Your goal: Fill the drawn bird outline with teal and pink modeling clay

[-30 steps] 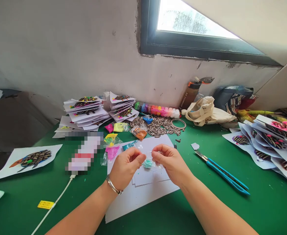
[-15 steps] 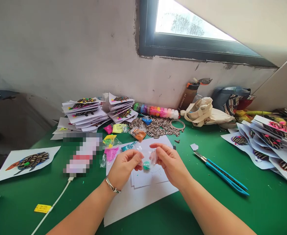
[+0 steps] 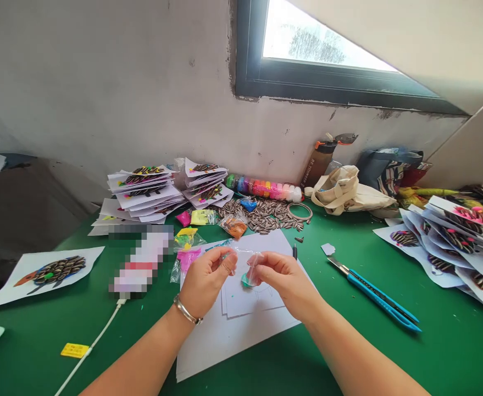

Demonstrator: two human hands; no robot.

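Note:
A small clear plastic bag [image 3: 254, 266] with green clay in its lower end is between my hands, above the sheets of paper [image 3: 241, 300]. My right hand [image 3: 286, 281] pinches the bag's side between thumb and fingers. My left hand [image 3: 209, 276], with a metal bracelet at the wrist, is closed at the bag's other upper corner, and a thin clear edge stretches across to the right fingers. Faint pencil lines show on the top sheet. Beyond the hands lie bags of pink clay [image 3: 188, 257], yellow clay [image 3: 186, 237] and orange clay [image 3: 233, 225].
Striped seeds [image 3: 268, 213] are heaped at the back beside a tape roll [image 3: 299, 211]. A blue utility knife [image 3: 381, 300] lies right, its blade out. Stacks of seed pictures [image 3: 150, 201] stand left and right [image 3: 451, 242]. A white cable [image 3: 95, 344] crosses the left side.
My right fingers have closed in on the bag, and the green clay now hangs closer under them. My left hand stays nearly in place.

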